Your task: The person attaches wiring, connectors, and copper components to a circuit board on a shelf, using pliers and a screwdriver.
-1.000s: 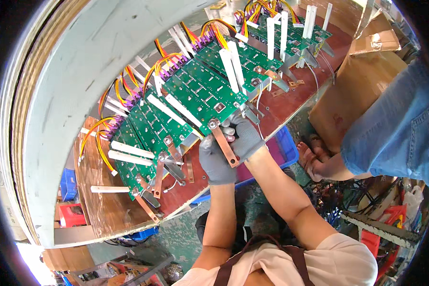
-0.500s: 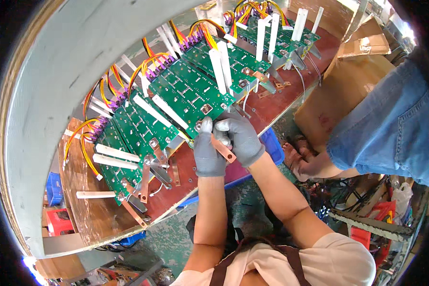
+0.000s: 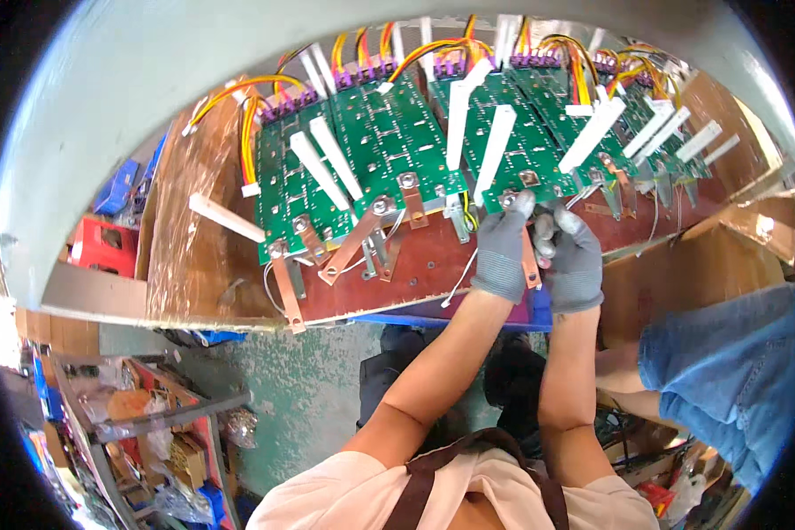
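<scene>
Both my hands wear grey gloves and work at the front edge of a green circuit board. My left hand is closed, its fingertips at the board's edge by a metal terminal. A copper strip with a hole in its lower end hangs between the hands; its upper end is hidden by the left fingers, which seem to grip it. Beside it my right hand has its fingers curled under the edge; what they hold is hidden. More copper strips are fastened to the boards on the left.
Boards stand in a row on a reddish-brown panel, with white upright bars and yellow, red and black wires. A blue bin is below the panel. At right are a cardboard box and another person's denim-clad leg.
The view has swung, so the boards and my hands appear farther right and the row lies more level. My hands remain at the same board edge with the copper strip between them.
</scene>
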The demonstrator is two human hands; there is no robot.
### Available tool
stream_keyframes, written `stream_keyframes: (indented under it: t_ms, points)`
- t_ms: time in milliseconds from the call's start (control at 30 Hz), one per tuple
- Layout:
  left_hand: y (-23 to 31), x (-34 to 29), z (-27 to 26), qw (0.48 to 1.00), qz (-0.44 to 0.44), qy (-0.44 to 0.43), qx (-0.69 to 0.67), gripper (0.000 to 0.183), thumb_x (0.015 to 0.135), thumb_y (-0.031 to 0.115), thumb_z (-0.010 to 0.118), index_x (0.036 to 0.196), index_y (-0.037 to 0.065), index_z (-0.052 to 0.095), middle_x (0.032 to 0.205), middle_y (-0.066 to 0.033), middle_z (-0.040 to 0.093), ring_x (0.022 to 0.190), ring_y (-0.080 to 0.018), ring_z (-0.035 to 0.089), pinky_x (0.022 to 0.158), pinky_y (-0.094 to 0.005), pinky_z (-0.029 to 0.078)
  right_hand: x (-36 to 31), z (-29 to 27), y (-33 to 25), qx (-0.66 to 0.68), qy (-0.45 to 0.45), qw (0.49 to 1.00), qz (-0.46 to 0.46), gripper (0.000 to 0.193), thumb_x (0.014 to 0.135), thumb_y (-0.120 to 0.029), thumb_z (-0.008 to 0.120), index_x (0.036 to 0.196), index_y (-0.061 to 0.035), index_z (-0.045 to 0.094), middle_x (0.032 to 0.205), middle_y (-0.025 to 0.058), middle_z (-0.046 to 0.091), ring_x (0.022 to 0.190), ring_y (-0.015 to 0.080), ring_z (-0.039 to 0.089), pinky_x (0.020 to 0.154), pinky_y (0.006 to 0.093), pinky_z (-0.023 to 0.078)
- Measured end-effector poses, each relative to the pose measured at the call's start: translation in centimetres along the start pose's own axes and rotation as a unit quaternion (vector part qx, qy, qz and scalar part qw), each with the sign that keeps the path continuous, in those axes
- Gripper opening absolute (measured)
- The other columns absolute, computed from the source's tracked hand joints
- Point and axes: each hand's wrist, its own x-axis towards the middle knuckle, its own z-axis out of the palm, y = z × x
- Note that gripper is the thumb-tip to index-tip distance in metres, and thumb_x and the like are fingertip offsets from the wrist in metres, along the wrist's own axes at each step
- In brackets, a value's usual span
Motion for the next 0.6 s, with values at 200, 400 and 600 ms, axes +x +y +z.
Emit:
stream_keyframes:
  t_ms: [200, 400, 600]
  points:
    - [-2.4, 2.7, -1.7, 0.992, 0.098, 0.025, -0.074, 0.016, 0.088, 0.018, 0.058, 0.090, 0.002, 0.060, 0.081, -0.0064, 0.061, 0.078, -0.0172, 0.059, 0.067, -0.0341, 0.046, -0.5, -2.8, -2.0, -0.215, 0.090, 0.971, -0.051, 0.020, 0.077, -0.009, 0.052, 0.089, 0.0035, 0.062, 0.064, 0.0040, 0.056, 0.050, 0.0104, 0.049, 0.044, 0.0229, 0.038]
    - [0.4, 1.3, -1.3, 0.999, 0.004, 0.025, 0.048, 0.026, 0.085, 0.028, 0.060, 0.100, 0.008, 0.055, 0.084, -0.0026, 0.059, 0.070, -0.0151, 0.059, 0.058, -0.0298, 0.050, -0.1, -6.8, 0.2, -0.794, -0.145, 0.587, -0.055, 0.019, 0.075, -0.020, 0.054, 0.079, -0.0061, 0.066, 0.077, 0.0170, 0.063, 0.074, 0.0357, 0.062, 0.066, 0.0440, 0.049]
    - [1.1, 1.2, -1.0, 0.995, -0.037, -0.092, 0.025, 0.035, 0.085, 0.039, 0.058, 0.099, 0.007, 0.053, 0.093, -0.0118, 0.060, 0.080, -0.0266, 0.059, 0.065, -0.0422, 0.049, -0.3, -5.3, 0.0, -0.804, -0.089, 0.588, 0.002, 0.020, 0.074, -0.016, 0.054, 0.084, -0.0043, 0.067, 0.080, 0.0177, 0.066, 0.077, 0.0347, 0.065, 0.066, 0.0445, 0.051]
